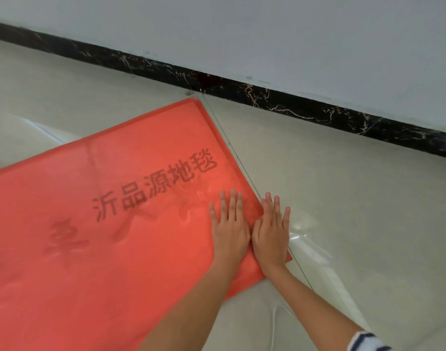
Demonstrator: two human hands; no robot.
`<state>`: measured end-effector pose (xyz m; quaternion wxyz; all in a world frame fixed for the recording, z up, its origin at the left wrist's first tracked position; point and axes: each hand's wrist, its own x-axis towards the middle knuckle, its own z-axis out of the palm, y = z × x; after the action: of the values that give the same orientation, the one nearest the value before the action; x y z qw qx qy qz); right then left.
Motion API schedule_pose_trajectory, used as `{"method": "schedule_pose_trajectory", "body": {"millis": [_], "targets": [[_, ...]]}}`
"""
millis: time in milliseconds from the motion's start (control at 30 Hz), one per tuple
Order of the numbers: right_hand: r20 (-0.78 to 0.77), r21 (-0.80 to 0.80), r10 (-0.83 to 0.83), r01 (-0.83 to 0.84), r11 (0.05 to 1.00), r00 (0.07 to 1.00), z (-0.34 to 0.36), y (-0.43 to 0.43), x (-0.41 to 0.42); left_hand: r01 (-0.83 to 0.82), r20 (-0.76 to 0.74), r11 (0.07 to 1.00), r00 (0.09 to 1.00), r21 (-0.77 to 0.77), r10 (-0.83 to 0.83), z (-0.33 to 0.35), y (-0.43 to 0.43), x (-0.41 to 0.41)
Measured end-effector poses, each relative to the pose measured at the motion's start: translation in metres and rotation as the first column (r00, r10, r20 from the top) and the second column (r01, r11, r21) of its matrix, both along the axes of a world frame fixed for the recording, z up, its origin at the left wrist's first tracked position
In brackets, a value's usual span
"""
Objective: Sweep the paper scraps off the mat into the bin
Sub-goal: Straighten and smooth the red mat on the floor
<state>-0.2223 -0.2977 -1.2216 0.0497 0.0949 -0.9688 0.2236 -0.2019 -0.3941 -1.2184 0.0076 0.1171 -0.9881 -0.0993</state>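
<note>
at the mat's right edge: both hands lie flat, palms down, side by side and touching at the thumbs.
left hand: fingers spread wide, holding nothing, wholly on the red mat.
right hand: spread flat too, holding nothing, straddling the mat's edge, fingertips over the floor.
mat: long axis runs from lower left up to the corner near the baseboard; most of it lies to the left of the hands.
paper scraps: none visible (any would be too small to tell, or under the palms).
bin: not in view, so the direction to sweep cannot be told.
nearer hand: the right, for pushing anything off this edge.
</note>
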Motion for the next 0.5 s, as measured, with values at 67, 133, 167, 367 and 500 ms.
{"method": "schedule_pose_trajectory", "body": {"millis": [67,133,167,367,500], "targets": [[0.020,-0.062,-0.035,0.036,0.997,0.999,0.001,-0.001,-0.001,-0.105,-0.008,0.993,0.994,0.059,0.105,0.003,0.003,0.005],[0.059,-0.070,-0.068,0.072,0.995,0.996,0.001,-0.001,0.000,-0.250,-0.018,0.957,0.967,0.150,0.256,0.003,0.008,0.018],[0.079,-0.053,-0.090,0.094,0.994,0.993,0.001,0.000,0.002,-0.282,-0.024,0.943,0.957,0.174,0.291,0.002,0.012,0.026],[0.082,0.207,0.100,-0.115,0.972,0.992,0.005,-0.001,0.019,-0.251,-0.022,0.956,0.966,0.154,0.257,-0.006,0.022,0.058],[0.049,0.314,0.301,-0.301,0.900,0.952,0.005,0.002,0.016,-0.254,-0.013,0.956,0.966,0.147,0.259,-0.005,0.026,0.058]]}}
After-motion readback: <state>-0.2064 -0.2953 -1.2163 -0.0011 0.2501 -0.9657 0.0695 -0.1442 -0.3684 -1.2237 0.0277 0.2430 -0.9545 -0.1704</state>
